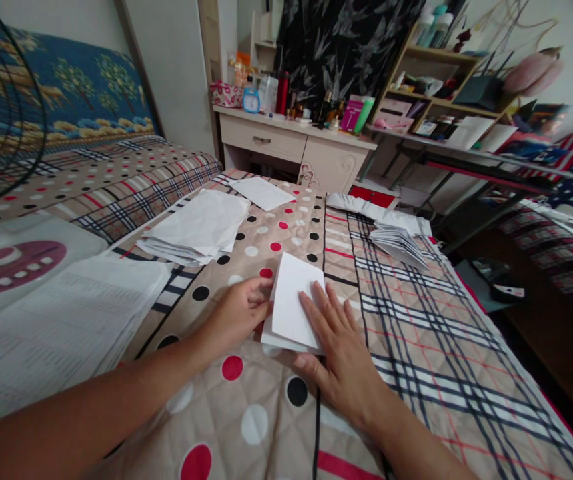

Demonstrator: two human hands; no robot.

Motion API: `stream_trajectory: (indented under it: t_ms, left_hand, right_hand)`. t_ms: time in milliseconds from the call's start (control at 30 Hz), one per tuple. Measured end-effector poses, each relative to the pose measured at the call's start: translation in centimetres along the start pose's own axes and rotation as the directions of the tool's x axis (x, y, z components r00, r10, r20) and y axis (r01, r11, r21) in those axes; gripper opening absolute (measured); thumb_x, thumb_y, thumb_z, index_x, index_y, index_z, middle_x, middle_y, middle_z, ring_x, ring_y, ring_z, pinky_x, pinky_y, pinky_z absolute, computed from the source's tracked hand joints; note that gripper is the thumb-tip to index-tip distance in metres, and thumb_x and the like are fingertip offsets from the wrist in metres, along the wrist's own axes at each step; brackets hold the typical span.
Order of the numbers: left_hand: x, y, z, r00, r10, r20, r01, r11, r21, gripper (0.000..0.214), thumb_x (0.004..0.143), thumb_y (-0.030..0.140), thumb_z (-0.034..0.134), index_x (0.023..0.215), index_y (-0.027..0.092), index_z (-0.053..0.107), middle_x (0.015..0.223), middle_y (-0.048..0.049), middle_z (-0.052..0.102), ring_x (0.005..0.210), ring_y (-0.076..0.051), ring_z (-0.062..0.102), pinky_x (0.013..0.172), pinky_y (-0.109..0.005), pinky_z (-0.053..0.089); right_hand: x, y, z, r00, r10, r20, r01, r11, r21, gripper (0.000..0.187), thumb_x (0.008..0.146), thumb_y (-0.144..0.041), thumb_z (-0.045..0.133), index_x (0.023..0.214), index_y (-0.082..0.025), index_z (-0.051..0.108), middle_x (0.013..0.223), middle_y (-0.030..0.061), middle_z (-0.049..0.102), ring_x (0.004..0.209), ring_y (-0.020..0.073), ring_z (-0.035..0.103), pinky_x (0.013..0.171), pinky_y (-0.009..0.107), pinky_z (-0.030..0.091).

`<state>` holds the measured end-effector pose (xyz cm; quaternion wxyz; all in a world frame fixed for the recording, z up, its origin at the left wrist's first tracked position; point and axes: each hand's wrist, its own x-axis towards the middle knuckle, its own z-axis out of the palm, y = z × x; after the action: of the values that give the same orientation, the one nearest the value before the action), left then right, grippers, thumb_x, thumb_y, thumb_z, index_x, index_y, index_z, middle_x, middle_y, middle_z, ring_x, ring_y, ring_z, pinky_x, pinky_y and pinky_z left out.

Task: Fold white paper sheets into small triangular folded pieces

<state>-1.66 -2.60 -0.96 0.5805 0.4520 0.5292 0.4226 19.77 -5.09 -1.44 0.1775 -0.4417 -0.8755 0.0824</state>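
Note:
A white sheet of paper folded over on itself (293,297) lies on the polka-dot quilt in front of me, its lower layer showing along the left and bottom edges. My left hand (241,307) is at its left edge, fingers curled and thumb close to the layers, pinching there. Flat across the right part of the paper rests my right hand (339,340), with fingers stretched out and thumb apart near the bottom edge. Farther off to the left is a stack of white sheets (201,223). To the right, folded papers (399,245) lie fanned in a pile.
Printed sheets (81,313) lie at the left by a white plastic item with a purple oval (21,267). A single white sheet (263,193) is near the bed's far edge, and a long white bundle (376,212) at the right. Beyond stands a cluttered white dresser (276,143); a fan (3,107) is left.

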Motion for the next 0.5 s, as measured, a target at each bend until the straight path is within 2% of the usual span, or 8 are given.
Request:
stream_trajectory:
  t_ms: [100,200,267,333,400,433,500]
  left_hand:
    - [-0.07,0.3,-0.11,0.999,-0.022,0.023,0.022,1.0,0.012,0.038,0.082,0.032,0.059,0.115,0.016,0.056,0.073,-0.0015,0.068,0.057,-0.014,0.065,0.048,-0.022,0.05]
    - [-0.22,0.58,-0.19,1.0,-0.021,0.006,0.021,0.999,-0.033,0.039,0.086,0.037,0.053,0.117,0.015,0.054,0.074,-0.002,0.065,0.058,-0.014,0.065,0.047,-0.022,0.05]
    - [-0.27,0.63,-0.2,1.0,-0.016,0.004,0.016,0.999,-0.049,0.045,0.085,0.04,0.056,0.122,0.016,0.05,0.075,-0.0014,0.065,0.056,-0.014,0.064,0.047,-0.022,0.05]
    - [-0.24,0.56,-0.2,1.0,0.002,0.017,-0.002,1.0,-0.009,0.055,0.079,0.036,0.065,0.127,0.017,0.045,0.073,0.001,0.064,0.053,-0.013,0.062,0.045,-0.021,0.048]
    - [-0.2,0.39,-0.25,0.999,0.039,0.017,-0.04,0.999,0.032,0.064,0.074,0.028,0.07,0.13,0.018,0.041,0.071,0.0033,0.062,0.053,-0.012,0.061,0.045,-0.019,0.047]
    - [-0.2,0.31,-0.29,0.998,0.06,0.011,-0.06,0.997,0.037,0.066,0.073,0.025,0.071,0.131,0.019,0.041,0.07,0.004,0.062,0.054,-0.012,0.061,0.046,-0.019,0.047]
    - [-0.26,0.21,-0.38,0.996,0.092,0.001,-0.092,0.996,0.014,0.069,0.074,0.023,0.07,0.135,0.021,0.038,0.072,0.0047,0.062,0.056,-0.011,0.061,0.048,-0.018,0.047]
  right_hand:
    - [0.06,-0.02,0.18,0.998,-0.017,0.061,0.019,0.999,-0.035,0.084,0.088,-0.066,0.044,0.156,-0.024,0.016,0.162,0.014,0.012,0.149,0.0372,0.006,0.114,0.067,0.016]
    - [0.17,-0.01,0.25,0.995,-0.034,0.091,0.038,0.998,-0.045,0.086,0.086,-0.067,0.048,0.155,-0.023,0.02,0.161,0.0152,0.014,0.149,0.0377,0.007,0.114,0.067,0.016]
    - [0.2,-0.09,0.21,0.995,-0.037,0.091,0.04,0.999,-0.03,0.086,0.085,-0.066,0.051,0.154,-0.024,0.023,0.161,0.0152,0.016,0.148,0.0381,0.009,0.114,0.067,0.016]
    - [0.15,-0.2,0.1,0.996,-0.045,0.078,0.043,0.999,0.023,0.086,0.083,-0.067,0.053,0.153,-0.026,0.027,0.161,0.0149,0.019,0.148,0.0388,0.011,0.114,0.067,0.015]
    - [0.08,-0.26,-0.02,1.0,-0.023,0.013,0.02,0.988,0.153,0.083,0.083,-0.065,0.055,0.152,-0.027,0.029,0.16,0.0146,0.021,0.147,0.0384,0.016,0.115,0.066,0.015]
    - [0.06,-0.22,-0.06,0.998,0.025,-0.05,-0.011,0.965,0.26,0.078,0.086,-0.062,0.054,0.152,-0.027,0.03,0.16,0.0144,0.024,0.147,0.0371,0.02,0.115,0.064,0.018]
    - [0.17,0.01,-0.09,0.96,0.212,-0.181,-0.089,0.848,0.523,0.066,0.09,-0.053,0.053,0.148,-0.027,0.035,0.155,0.0143,0.035,0.14,0.0326,0.037,0.112,0.057,0.033]
